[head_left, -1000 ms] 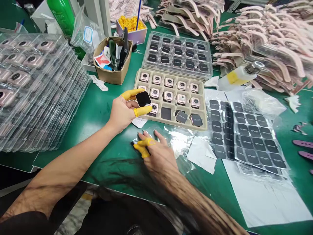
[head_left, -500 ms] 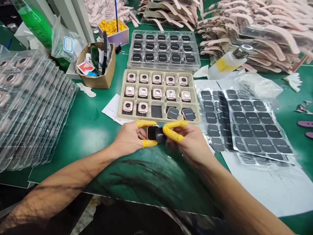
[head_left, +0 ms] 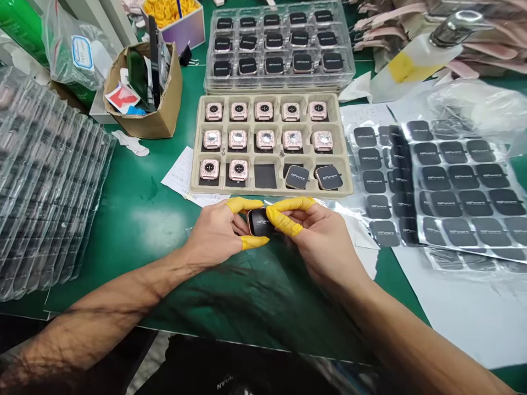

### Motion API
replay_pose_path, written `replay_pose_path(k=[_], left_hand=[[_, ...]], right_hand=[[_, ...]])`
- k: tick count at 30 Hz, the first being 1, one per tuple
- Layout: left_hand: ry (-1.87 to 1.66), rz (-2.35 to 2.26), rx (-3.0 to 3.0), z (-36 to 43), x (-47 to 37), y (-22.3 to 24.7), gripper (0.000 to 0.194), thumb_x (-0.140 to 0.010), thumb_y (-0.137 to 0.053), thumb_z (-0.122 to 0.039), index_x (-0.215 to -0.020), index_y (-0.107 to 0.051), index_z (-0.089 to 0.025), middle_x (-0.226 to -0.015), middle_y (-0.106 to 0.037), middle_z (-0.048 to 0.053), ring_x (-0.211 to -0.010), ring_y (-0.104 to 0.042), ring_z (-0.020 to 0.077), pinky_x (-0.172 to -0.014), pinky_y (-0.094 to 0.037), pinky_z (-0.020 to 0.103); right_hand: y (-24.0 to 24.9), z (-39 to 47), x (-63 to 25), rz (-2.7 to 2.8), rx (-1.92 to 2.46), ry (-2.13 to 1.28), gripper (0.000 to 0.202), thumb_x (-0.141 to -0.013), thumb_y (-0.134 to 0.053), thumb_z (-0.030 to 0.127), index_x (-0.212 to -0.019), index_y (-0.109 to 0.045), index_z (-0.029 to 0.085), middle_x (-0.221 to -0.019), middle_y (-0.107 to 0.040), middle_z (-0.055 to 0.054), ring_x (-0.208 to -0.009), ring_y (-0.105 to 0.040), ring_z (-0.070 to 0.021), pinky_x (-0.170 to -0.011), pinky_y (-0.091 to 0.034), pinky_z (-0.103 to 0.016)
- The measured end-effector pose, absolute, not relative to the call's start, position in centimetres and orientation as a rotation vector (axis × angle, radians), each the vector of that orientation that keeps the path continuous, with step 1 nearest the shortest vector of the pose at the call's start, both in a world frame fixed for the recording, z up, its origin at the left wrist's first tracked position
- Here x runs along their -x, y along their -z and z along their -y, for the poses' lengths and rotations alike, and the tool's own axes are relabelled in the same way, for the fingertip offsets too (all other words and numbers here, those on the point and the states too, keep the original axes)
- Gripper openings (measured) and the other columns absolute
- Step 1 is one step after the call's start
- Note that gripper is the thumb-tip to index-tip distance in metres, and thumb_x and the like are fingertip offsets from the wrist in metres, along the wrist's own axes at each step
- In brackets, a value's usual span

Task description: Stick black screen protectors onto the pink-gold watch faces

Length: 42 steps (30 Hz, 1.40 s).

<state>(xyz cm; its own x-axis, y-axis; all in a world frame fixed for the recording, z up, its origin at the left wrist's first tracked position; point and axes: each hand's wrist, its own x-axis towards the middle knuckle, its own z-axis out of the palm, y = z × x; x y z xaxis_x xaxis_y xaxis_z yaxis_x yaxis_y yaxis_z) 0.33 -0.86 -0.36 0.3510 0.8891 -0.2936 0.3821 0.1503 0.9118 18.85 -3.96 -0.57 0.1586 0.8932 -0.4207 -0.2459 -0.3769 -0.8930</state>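
Between thumb and finger, both in yellow finger covers, my left hand grips a watch case by its edges. A black printed film lies over the watch's face. My right hand pinches the film's right edge with yellow-covered fingertips. Just beyond sits a beige tray with pink watch cases in its compartments. Two watches with black printed faces lie tilted in its front right compartments, and the front middle compartment shows only a dark pad. Sheets of black printed films lie to the right.
Behind the beige tray is a clear tray of black-faced watches. Stacked clear trays stand left, near a cardboard box of tools. A pump bottle leans at the back right, and white paper lies in front of the films.
The black film has moved left over the watch's face, which it only partly met before. The camera view has shifted closer to the trays and films. My left hand still grips the watch.
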Motion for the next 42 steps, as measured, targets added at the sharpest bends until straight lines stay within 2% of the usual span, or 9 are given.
replay_pose_path(k=[6, 17, 24, 30, 36, 39, 42], left_hand=[[-0.551, -1.216, -1.460, 0.8, -0.4, 0.6, 0.059, -0.063, -0.094, -0.029, -0.120, -0.080, -0.023, -0.068, -0.073, -0.004, -0.066, -0.074, 0.0188, -0.073, -0.063, 0.032], [-0.539, -1.207, -1.484, 0.7, -0.4, 0.1, 0.059, -0.065, -0.094, -0.030, -0.121, -0.079, -0.020, -0.068, -0.071, -0.004, -0.064, -0.072, 0.0161, -0.069, -0.061, 0.027], [-0.592, -1.174, -1.433, 0.9, -0.4, 0.3, 0.058, -0.066, -0.092, -0.027, -0.122, -0.080, -0.021, -0.077, -0.073, -0.002, -0.069, -0.072, 0.0170, -0.077, -0.066, 0.033], [-0.590, -1.180, -1.419, 1.0, -0.5, 0.0, 0.059, -0.065, -0.089, -0.024, -0.123, -0.080, -0.019, -0.073, -0.072, -0.002, -0.067, -0.071, 0.0161, -0.074, -0.066, 0.031], [-0.563, -1.209, -1.405, 0.8, -0.5, -0.1, 0.059, -0.064, -0.092, -0.026, -0.121, -0.080, -0.019, -0.075, -0.073, -0.003, -0.068, -0.073, 0.0162, -0.075, -0.066, 0.029], [-0.556, -1.219, -1.402, 0.8, -0.5, -0.2, 0.059, -0.064, -0.092, -0.025, -0.121, -0.079, -0.018, -0.073, -0.074, -0.003, -0.068, -0.073, 0.0163, -0.075, -0.066, 0.028], [-0.562, -1.203, -1.360, 0.7, -0.3, -0.3, 0.058, -0.064, -0.091, -0.023, -0.121, -0.079, -0.018, -0.074, -0.076, -0.002, -0.071, -0.074, 0.0168, -0.075, -0.065, 0.027]], right_hand=[[0.9, 4.0, -18.7, 0.729, 1.446, -1.392, 0.040, -0.052, -0.104, 0.036, -0.081, -0.079, 0.026, -0.084, -0.081, 0.001, -0.081, -0.076, -0.0163, -0.081, -0.064, -0.028], [1.3, 4.4, -18.7, 0.784, 1.406, -1.372, 0.034, -0.061, -0.102, 0.033, -0.085, -0.079, 0.026, -0.087, -0.081, 0.001, -0.083, -0.075, -0.0156, -0.083, -0.062, -0.028], [1.5, 4.3, -18.6, 0.829, 1.403, -1.327, 0.034, -0.063, -0.101, 0.035, -0.087, -0.079, 0.025, -0.085, -0.080, 0.001, -0.082, -0.074, -0.0155, -0.083, -0.061, -0.028], [1.4, 4.5, -18.6, 0.835, 1.404, -1.348, 0.035, -0.066, -0.099, 0.039, -0.089, -0.078, 0.023, -0.087, -0.079, 0.000, -0.084, -0.074, -0.0163, -0.084, -0.062, -0.031], [1.1, 4.3, -18.1, 0.857, 1.448, -1.332, 0.036, -0.069, -0.096, 0.048, -0.086, -0.073, 0.024, -0.085, -0.077, -0.001, -0.082, -0.074, -0.0180, -0.078, -0.064, -0.033], [1.0, 4.1, -18.9, 0.943, 1.476, -1.249, 0.047, -0.070, -0.094, 0.052, -0.103, -0.071, 0.027, -0.100, -0.073, -0.003, -0.086, -0.073, -0.0196, -0.077, -0.066, -0.036], [1.1, 3.9, -20.5, 1.229, 1.485, -0.844, 0.050, -0.087, -0.080, 0.051, -0.131, -0.064, 0.033, -0.122, -0.064, -0.007, -0.104, -0.070, -0.0229, -0.087, -0.066, -0.043]])
